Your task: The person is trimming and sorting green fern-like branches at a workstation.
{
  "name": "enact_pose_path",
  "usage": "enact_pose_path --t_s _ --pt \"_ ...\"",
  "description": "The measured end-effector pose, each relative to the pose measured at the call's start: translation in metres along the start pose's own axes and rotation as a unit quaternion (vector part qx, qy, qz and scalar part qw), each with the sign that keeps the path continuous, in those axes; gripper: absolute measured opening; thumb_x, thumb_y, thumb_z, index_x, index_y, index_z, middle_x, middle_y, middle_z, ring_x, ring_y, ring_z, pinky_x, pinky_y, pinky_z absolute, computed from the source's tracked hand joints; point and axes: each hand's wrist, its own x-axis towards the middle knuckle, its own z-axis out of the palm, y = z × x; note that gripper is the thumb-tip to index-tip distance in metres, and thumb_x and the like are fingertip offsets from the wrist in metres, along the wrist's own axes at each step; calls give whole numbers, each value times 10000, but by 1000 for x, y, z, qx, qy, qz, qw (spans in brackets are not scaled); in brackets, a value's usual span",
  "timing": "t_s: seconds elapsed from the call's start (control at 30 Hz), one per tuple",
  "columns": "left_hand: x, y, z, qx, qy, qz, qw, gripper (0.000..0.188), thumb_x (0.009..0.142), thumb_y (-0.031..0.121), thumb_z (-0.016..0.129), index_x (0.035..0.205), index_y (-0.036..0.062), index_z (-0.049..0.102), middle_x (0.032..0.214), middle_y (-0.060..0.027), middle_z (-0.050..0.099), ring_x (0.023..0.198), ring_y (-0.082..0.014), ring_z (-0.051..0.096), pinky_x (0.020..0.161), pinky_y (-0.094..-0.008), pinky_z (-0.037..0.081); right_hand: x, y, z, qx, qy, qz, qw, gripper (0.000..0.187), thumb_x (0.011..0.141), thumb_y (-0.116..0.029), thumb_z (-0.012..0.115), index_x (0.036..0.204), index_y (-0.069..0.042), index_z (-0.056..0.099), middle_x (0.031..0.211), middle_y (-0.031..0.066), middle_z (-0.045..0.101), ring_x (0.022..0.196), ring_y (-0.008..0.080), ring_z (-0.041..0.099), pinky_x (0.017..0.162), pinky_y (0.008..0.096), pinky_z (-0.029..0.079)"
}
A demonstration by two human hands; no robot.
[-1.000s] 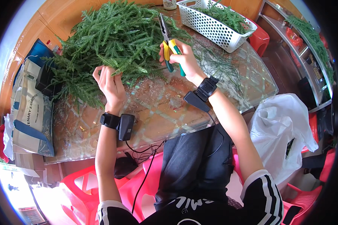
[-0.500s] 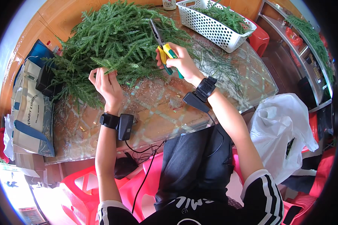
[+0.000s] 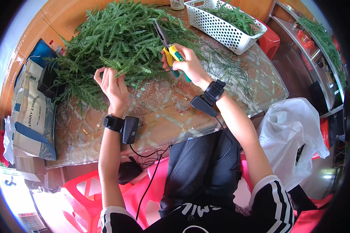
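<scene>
"How are the two hands placed?"

"Well apart, over the near edge of the green pile [image 3: 116,35]. The left hand [image 3: 113,88] stands at the end of a forearm rising almost straight, its fingers bent and pinched on the lower side of a green sprig [image 3: 127,67]."

"Where exactly is that sprig?"

"In front of the pile, spreading rightward above the left fingertips; its needles blend into the branches behind, so I can't tell where it ends."

"And the right?"

"That forearm slants up and to the left. The right hand [image 3: 191,65] is wrapped around the yellow and green handles of the pliers [image 3: 170,53], which tilt with their nose up and leftward, in front of the pile."

"Anything on the wrists?"

"A black strap [image 3: 114,123] with a box on the left, another black strap [image 3: 215,90] on the right. Both forearms reach over the surface [image 3: 159,120], and a white basket [image 3: 217,27] stands beyond the right hand."
</scene>
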Motion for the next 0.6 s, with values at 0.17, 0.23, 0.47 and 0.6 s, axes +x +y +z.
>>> enact_pose_path --t_s 0.17,0.23,0.47,0.6 --pt "0 0 0 -3 5 -4 1000 94 718 -29 495 799 18 483 749 -84 517 769 -265 504 895 -419 290 -1 0 1 5 -2 4 1000 383 651 59 449 1028 29 511 901 82 578 791 160 588 742 273 462" --pt "0 1 1 -1 5 -5 1000 97 715 -30 500 798 16 482 746 -86 515 775 -268 506 894 -422 291 0 0 0 5 -10 5 1000 339 683 62 478 1018 19 507 876 70 568 770 140 572 710 264 469" --pt "0 0 1 -1 11 2 1000 102 710 -39 501 792 16 476 738 -86 507 779 -269 508 890 -424 298 -1 -2 3 -12 -23 2 1000 341 682 63 482 1019 16 510 874 62 569 780 135 567 715 261 463" --pt "1 2 1 -1 17 5 1000 110 698 -43 502 783 19 468 728 -85 498 757 -268 499 886 -424 301 -1 -2 3 -18 -14 3 1000 393 637 63 452 1022 17 520 895 64 579 794 149 581 751 265 445"
